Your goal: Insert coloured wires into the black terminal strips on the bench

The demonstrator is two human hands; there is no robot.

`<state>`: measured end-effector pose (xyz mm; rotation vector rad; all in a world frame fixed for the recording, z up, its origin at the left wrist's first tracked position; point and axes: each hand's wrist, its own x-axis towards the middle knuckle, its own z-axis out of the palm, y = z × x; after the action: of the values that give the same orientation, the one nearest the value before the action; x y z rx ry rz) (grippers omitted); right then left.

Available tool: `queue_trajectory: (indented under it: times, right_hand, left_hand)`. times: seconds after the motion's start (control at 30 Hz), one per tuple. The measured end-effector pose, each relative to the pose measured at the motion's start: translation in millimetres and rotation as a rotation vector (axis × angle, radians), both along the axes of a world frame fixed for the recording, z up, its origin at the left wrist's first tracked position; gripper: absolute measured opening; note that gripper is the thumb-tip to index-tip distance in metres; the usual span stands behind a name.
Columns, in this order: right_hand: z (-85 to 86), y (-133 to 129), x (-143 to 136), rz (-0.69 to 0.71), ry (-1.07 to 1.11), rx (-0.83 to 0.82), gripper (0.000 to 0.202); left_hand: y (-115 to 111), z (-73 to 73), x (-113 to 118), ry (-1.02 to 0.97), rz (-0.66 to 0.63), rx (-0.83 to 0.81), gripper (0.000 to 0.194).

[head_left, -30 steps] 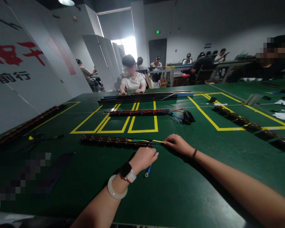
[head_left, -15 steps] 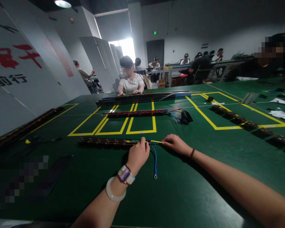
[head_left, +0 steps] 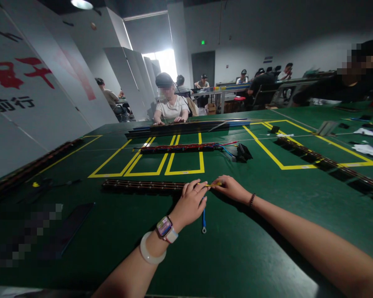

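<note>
At the right end of the near black bar [head_left: 143, 184], my right hand [head_left: 233, 189] has thumb and fingers closed on a yellow wire [head_left: 209, 185]. My left hand [head_left: 190, 205] bends over the bar's end and that same wire – whether its fingertips pinch anything, I cannot tell, since the knuckles hide them. From beneath it a blue wire [head_left: 204, 215] comes toward me, its metal ring [head_left: 204, 230] lying loose on the green table [head_left: 251, 252].

I judge the step in hand to be straightening and sorting the wires at this end; the next move seems to call for a steady right pinch while my left fingers work along the yellow – without snagging the blue.

Farther off, between yellow tape lines, lies another wired bar [head_left: 180, 149], with a black box [head_left: 244, 153] at its right.
</note>
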<state>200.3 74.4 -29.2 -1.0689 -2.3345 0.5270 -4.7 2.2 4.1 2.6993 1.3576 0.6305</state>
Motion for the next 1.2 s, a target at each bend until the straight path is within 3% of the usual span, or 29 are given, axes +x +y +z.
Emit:
queue_trajectory:
  times: [0.17, 0.3, 0.43, 0.7, 0.83, 0.97, 1.2]
  right_hand:
    - [1.7, 0, -1, -0.001, 0.006, -0.031, 0.027]
    - [2.7, 0, -2, 0.022, 0.031, -0.071, 0.026]
    - [6.4, -5, -6, 0.045, 0.015, -0.117, 0.026]
    - [9.9, -22, -24, -0.035, -0.191, -0.062, 0.037]
    - [5.9, -30, -32, -0.098, -0.252, 0.009, 0.041]
    - [6.9, -33, -37, -0.112, -0.249, -0.030, 0.028]
    - [19.3, -37, -38, -0.079, -0.220, 0.034, 0.009]
  left_hand:
    - [-3, 6.0, 0, -0.032, -0.044, 0.011, 0.025]
    - [-3, 8.1, -1, 0.054, 0.056, 0.001, 0.026]
    - [-1, 1.4, 1, 0.146, 0.189, -0.151, 0.032]
    - [0, -1.8, 4, 0.003, 0.293, -0.325, 0.032]
    - [0, -2.1, 4, -0.096, 0.290, -0.372, 0.032]
    - [3, -6.9, 3, -0.248, 0.280, -0.479, 0.033]
    - [10, -21.4, 8, -0.703, 0.213, -0.904, 0.031]
